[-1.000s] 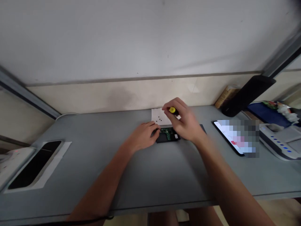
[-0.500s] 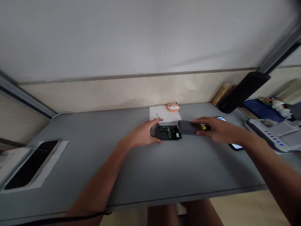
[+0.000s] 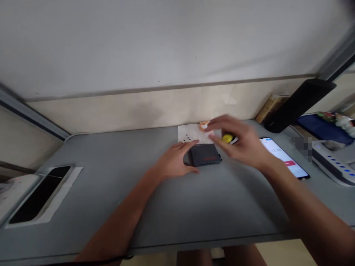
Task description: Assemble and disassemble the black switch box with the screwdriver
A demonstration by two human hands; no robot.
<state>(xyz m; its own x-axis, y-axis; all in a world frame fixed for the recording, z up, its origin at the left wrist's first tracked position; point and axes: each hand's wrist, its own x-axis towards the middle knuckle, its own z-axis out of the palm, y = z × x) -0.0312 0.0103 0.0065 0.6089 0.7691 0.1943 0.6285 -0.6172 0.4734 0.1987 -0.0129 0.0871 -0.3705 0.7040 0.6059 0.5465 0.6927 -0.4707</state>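
A person's left hand (image 3: 176, 160) rests on a dark grey case (image 3: 205, 155) with red lettering at mid-counter, the fingers lying open and gently curved over its near left corner, with the thumb side down against the counter (image 3: 155, 236). It presses rather than grips, a flat hold that, in judgement, suits the work: the case is kept from sliding while the palm stays clear of its top face.

The right hand (image 3: 240, 140), blurred by motion, hangs just beyond the case with fingers spread toward a white paper sheet (image 3: 194, 133). A yellow screwdriver handle (image 3: 227, 138) shows among the fingers, seemingly held in the curl of the hand; the blur hides how firm that hold is and where the shaft lies.

Small black screws (image 3: 188, 137) sit together on the paper, just behind the case, where they are easy to find and unlikely to roll away. An orange animal-face trinket (image 3: 204, 125) stands at the paper's far edge, partly masked by the fingers.

To the right lie a lit phone (image 3: 283, 155), a black bar-shaped object (image 3: 299, 105), a book (image 3: 270, 108) and a device with blue lights (image 3: 331, 164). To the left, a black panel (image 3: 40, 194) sits on a white sheet.
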